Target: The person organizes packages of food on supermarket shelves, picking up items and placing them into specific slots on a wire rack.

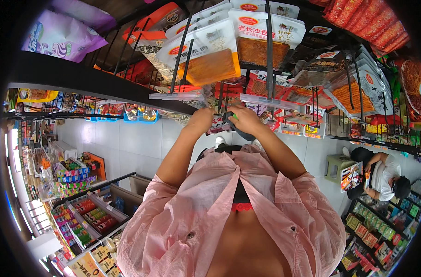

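Note:
My left hand (pixel 200 120) is at the hanging rack with its fingers curled beside a red and purple snack packet (pixel 218 127). Its fingertips are partly hidden, so its hold on the packet is unclear. To the right, my right hand (pixel 248 120) grips a dark grey item (pixel 228 117) with a bright green patch; most of it is covered by the hand. Above both hands, white packets of flat brown snacks (pixel 210 67) hang from black metal hooks (pixel 269 52). Clear plastic label holders (pixel 283 102) sit at the hook ends, close over my hands.
A black shelf edge (pixel 92 83) slants in from the left. Purple bags (pixel 63 36) lie above it. Behind me stands a display shelf (pixel 127 176) with boxed goods. At right, a seated person (pixel 383 173) is near a green stool (pixel 335 168). Grey tiles (pixel 137 142) cover the floor.

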`<state>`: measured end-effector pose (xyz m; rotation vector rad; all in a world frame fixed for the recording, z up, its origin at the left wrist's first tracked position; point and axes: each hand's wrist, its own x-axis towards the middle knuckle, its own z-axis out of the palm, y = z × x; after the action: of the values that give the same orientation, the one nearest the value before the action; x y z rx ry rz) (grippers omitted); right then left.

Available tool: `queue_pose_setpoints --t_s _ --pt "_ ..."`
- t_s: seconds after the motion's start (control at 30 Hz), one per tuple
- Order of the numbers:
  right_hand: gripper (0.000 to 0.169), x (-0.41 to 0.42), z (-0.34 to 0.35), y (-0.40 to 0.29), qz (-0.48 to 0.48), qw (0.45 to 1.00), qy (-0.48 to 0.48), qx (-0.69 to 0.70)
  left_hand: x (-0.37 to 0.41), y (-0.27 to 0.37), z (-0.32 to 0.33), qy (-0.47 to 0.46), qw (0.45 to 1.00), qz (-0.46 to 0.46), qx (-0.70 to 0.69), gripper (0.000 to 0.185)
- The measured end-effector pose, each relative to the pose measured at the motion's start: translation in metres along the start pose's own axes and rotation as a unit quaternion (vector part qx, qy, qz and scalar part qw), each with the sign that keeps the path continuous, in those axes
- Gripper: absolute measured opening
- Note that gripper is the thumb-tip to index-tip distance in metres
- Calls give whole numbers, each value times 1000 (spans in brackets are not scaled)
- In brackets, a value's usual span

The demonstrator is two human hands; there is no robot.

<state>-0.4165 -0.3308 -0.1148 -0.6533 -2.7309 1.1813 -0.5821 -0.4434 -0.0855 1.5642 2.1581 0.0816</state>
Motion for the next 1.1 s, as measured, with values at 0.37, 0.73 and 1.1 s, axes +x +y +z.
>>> queue_pose_setpoints --t_s 0.37,0.73,1.1 --pt "26 29 -13 -18 -18 997 -63 -45 -25 -4 15 107 991 -48 -68 15" --pt "26 42 -35 -28 -11 990 -140 -28 -36 6 28 167 973 -100 -121 22" --pt "25 25 -22 -18 -57 997 -55 -18 -38 1 27 200 956 -46 -209 25"
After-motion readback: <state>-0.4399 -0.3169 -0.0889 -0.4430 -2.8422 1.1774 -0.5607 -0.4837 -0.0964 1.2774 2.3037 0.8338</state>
